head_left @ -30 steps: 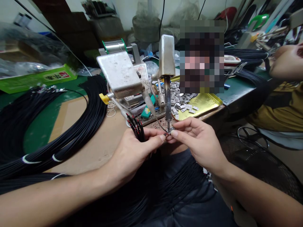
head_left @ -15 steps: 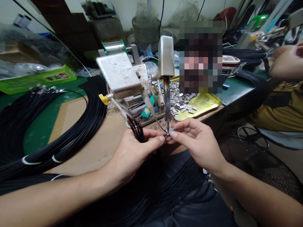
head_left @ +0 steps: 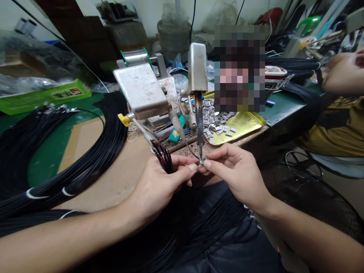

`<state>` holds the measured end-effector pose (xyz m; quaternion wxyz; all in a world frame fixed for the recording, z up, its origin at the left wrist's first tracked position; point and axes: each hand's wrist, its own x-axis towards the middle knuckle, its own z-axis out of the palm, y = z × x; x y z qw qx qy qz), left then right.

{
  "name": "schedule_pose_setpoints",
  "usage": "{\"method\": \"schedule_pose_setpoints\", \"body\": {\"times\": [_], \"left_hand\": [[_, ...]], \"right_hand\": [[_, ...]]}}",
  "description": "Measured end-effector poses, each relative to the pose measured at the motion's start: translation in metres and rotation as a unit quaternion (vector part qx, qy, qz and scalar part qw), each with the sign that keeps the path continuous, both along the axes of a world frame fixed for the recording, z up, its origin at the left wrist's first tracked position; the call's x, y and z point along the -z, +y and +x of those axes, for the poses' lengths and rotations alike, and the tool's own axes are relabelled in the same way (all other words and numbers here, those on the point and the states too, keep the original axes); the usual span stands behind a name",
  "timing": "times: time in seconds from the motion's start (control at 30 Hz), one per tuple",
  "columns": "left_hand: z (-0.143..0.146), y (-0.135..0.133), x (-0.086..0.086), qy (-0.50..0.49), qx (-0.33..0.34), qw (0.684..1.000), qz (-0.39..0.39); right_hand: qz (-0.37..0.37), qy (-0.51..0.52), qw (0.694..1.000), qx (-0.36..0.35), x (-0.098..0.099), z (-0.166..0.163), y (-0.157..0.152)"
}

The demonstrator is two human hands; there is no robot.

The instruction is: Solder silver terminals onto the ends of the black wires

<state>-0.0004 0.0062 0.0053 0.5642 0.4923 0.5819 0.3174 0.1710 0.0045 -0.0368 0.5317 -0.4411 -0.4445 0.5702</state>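
My left hand [head_left: 167, 176] is closed around a bundle of black cables [head_left: 163, 156] whose stripped ends show red wires. Its thumb and finger pinch one cable end under the soldering iron [head_left: 200, 125]. Between the thumb and fingers of my right hand [head_left: 241, 172] is a small metal connector [head_left: 205, 159]. The iron's tip points down where the cable end and connector meet. A thin solder feed tube [head_left: 190, 148] slants in from the left to the same spot. The joint itself is too small to make out.
A gold tray [head_left: 247, 123] holds many loose metal connectors [head_left: 216, 121]. Coiled black cables [head_left: 110, 140] lie on the left over cardboard [head_left: 82, 136]. A solder spool [head_left: 135, 58] sits on the machine. Another person's hand [head_left: 342, 74] is at the right, above a black fan [head_left: 301, 197].
My hands stay nearly in place at the iron's tip. The view shifts very slightly, and the connector shifts a little beneath the tip.
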Motion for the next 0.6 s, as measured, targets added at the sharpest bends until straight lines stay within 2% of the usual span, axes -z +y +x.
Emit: {"method": "schedule_pose_setpoints", "body": {"times": [0.6], "left_hand": [[-0.0005,-0.0009,-0.0003,-0.020,-0.002,1.000,-0.001]], "right_hand": [[0.008,0.014,1.000,0.004,-0.0008,0.0000,-0.0038]]}}
